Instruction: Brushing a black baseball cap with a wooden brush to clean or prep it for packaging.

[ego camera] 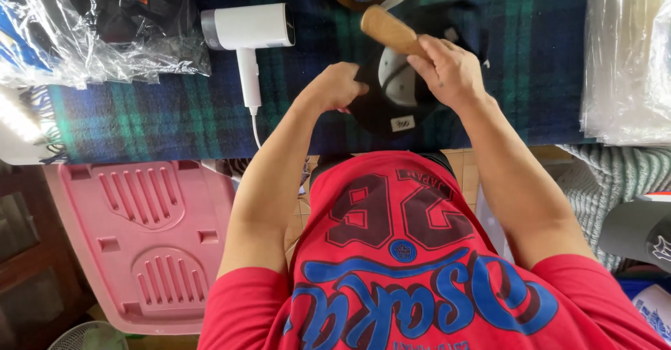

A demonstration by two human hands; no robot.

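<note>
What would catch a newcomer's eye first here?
At the centre, the left hand steadies a black cap with a grey lining while the right hand holds a wooden brush over it. To the left, a white hair dryer lies on the blue-green plaid cloth.

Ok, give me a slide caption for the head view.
Left hand steadies a black cap while right hand holds a wooden tool.
</note>
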